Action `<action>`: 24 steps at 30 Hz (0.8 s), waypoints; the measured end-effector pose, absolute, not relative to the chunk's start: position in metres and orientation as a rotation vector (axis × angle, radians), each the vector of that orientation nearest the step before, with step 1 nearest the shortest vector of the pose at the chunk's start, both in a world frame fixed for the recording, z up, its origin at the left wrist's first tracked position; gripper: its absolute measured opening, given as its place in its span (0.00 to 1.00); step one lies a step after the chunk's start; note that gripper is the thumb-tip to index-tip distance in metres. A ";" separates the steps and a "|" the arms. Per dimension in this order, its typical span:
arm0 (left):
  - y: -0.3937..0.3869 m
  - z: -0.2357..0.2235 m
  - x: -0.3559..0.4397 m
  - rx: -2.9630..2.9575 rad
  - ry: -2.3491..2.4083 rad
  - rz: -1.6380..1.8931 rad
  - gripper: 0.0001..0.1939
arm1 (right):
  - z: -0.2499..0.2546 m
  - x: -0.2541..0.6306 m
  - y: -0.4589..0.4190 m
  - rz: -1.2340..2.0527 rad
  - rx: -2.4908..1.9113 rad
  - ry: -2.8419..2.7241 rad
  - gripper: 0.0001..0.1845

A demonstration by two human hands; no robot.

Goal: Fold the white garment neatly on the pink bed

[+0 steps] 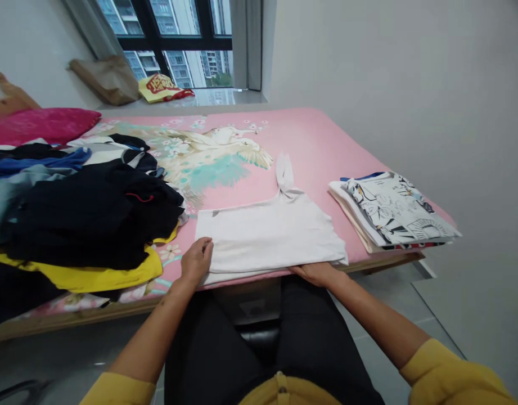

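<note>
A white T-shirt (262, 233) lies partly folded at the bed's front edge, its layers doubled along the near side. One sleeve sticks up from its far edge, bunched at the base. My left hand (197, 260) is closed on the shirt's near left corner, fingers curled over the cloth. At the near edge, toward the right, my right hand (318, 274) grips the shirt from below, with its fingertips partly hidden under the fabric.
A large heap of loose clothes (85, 214) covers the bed's left side. To the right stands a stack of folded shirts (404, 211). A magenta pillow (43, 125) lies behind the heap. A brown bag (109, 79) and a yellow bag (157, 89) rest by the window.
</note>
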State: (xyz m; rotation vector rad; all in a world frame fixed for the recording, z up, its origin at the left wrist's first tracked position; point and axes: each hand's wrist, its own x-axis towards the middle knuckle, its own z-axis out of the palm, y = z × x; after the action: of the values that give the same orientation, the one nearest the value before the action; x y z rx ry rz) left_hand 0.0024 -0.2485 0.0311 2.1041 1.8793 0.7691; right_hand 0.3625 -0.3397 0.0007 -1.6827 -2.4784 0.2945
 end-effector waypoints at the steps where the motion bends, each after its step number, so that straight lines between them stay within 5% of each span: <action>1: -0.250 0.028 0.002 2.119 1.894 0.754 0.15 | 0.000 0.364 -0.342 0.285 -1.694 -2.479 0.33; 14: -0.259 0.027 0.003 2.112 1.889 0.840 0.15 | 0.009 0.388 -0.393 -0.081 -1.851 -2.335 0.19; 24: -0.257 0.070 0.014 1.941 1.847 1.026 0.16 | 0.021 0.344 -0.362 0.240 -1.926 -2.363 0.29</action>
State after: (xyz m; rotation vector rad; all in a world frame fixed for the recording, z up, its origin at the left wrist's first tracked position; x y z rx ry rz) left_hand 0.0142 -0.2566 0.0705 1.9415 1.8468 1.0257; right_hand 0.3444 -0.3621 0.0208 -1.9261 -2.3631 0.2405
